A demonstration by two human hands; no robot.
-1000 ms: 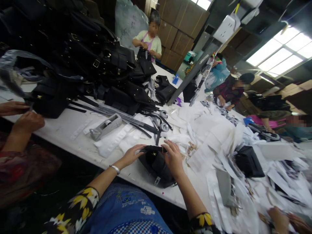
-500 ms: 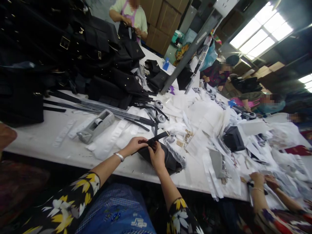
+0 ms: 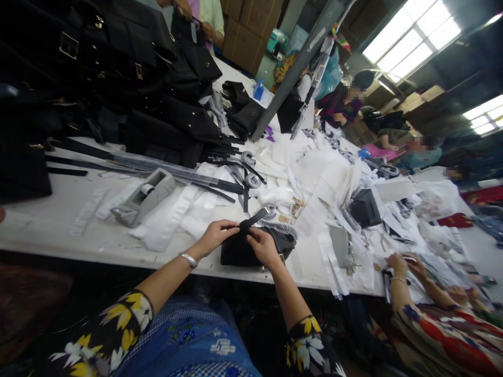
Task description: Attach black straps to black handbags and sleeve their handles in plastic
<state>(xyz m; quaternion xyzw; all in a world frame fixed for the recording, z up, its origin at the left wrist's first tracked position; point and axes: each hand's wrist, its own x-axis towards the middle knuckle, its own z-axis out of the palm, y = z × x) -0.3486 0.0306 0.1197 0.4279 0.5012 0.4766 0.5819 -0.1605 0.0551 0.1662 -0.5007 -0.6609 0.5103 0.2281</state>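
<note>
The white worktop (image 3: 35,225) runs right across in front of me, with a heap of black bags (image 3: 118,68) rising on its left and white sheets (image 3: 314,165) strewn over the middle. One black bag (image 3: 236,254) lies at the near edge of the worktop, straight in front of the person, below both hands. I'd judge it light for its size and fairly soft, yet with enough body to keep its shape; the smooth face may slide or scuff a little, so the strap or an upper edge looks a better hold than the flat side. It is plain, dark and boxy, with a dull sheen and a small shiny fitting (image 3: 262,268) low on the near side. Well to its left sits a grey tape dispenser (image 3: 147,196). The left hand (image 3: 214,236) has its thumb and fingertips pressed together on a black strap (image 3: 256,217) above the bag; the right hand (image 3: 264,248) seems to pinch the strap close by, its other fingers curled over the bag. The strap looks narrow and flexible, easy to bend between fingertips, and its far end carries a pale metal buckle (image 3: 268,209)
</note>
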